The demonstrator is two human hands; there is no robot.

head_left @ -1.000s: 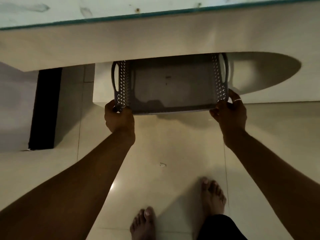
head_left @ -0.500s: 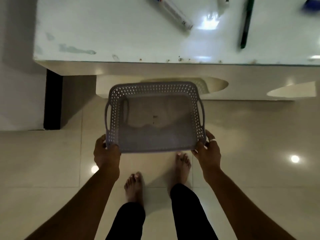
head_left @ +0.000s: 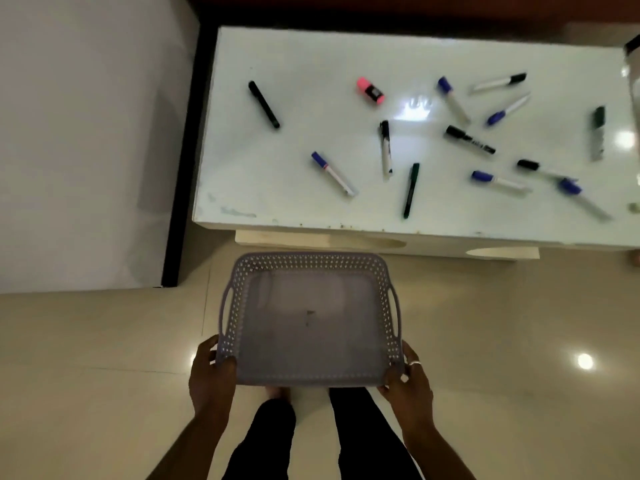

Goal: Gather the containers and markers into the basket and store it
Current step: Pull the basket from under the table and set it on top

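Note:
I hold an empty grey perforated basket [head_left: 313, 265] level in front of me, above the floor and just short of the table. My left hand [head_left: 211, 379] grips its near left corner and my right hand [head_left: 407, 384] its near right corner. Several markers lie scattered on the white glossy table [head_left: 294, 116]: a black marker [head_left: 264, 104] at the left, a pink highlighter [head_left: 370, 92], a blue-capped marker [head_left: 332, 173], a dark green pen [head_left: 411, 190], others to the right. A clear container [head_left: 632, 77] shows only partly at the right edge.
A white wall [head_left: 86, 133] with a black edge strip [head_left: 181, 168] stands left of the table. Under the table top runs a pale shelf [head_left: 381, 243] with oval cut-outs. The floor is glossy beige tile, with my legs and feet below the basket.
The basket has come out from under the table and been lifted toward me. My view has risen, so the table top and its markers now show.

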